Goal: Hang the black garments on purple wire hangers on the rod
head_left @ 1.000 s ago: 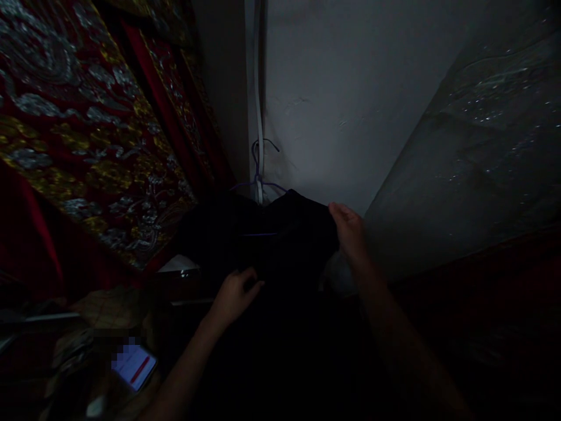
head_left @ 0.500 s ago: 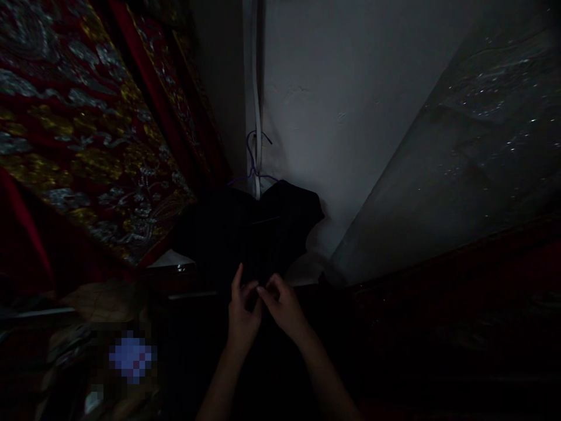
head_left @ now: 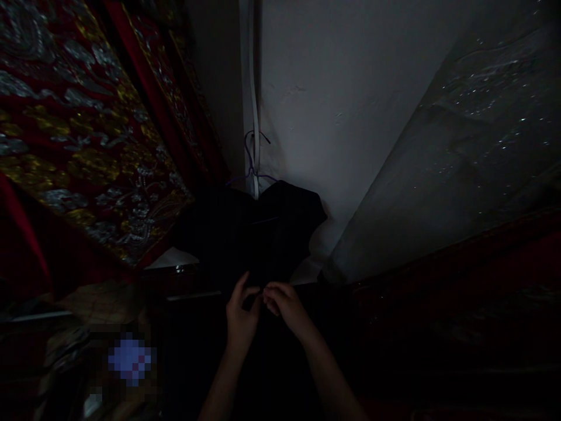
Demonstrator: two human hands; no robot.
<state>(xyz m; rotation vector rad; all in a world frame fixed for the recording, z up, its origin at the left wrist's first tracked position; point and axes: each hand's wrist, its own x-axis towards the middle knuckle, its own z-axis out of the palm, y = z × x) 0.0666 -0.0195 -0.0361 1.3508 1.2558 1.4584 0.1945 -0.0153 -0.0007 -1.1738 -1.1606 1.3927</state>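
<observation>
A black garment (head_left: 289, 216) hangs from a purple wire hanger (head_left: 250, 166) against the wall. In front of its lower part, my left hand (head_left: 241, 316) is raised with thumb and a finger drawn together and the index finger pointing up. My right hand (head_left: 283, 301) is close beside it, fingers curled into a pinch, the fingertips of both hands nearly meeting. Whatever they pinch is too small and dark to make out. Whether the fingers touch the black cloth is also unclear.
Red fabric with gold and silver embroidery (head_left: 87, 128) covers the left side. A glittering translucent sheet (head_left: 482, 128) slants across the right. A white strip (head_left: 252, 76) runs down the wall to the hanger. A blurred-out blue patch (head_left: 130, 358) shows at lower left.
Both hands have dropped slightly. My right hand's fingers have curled in more, its thumb now less exposed. The garment and hanger look the same.
</observation>
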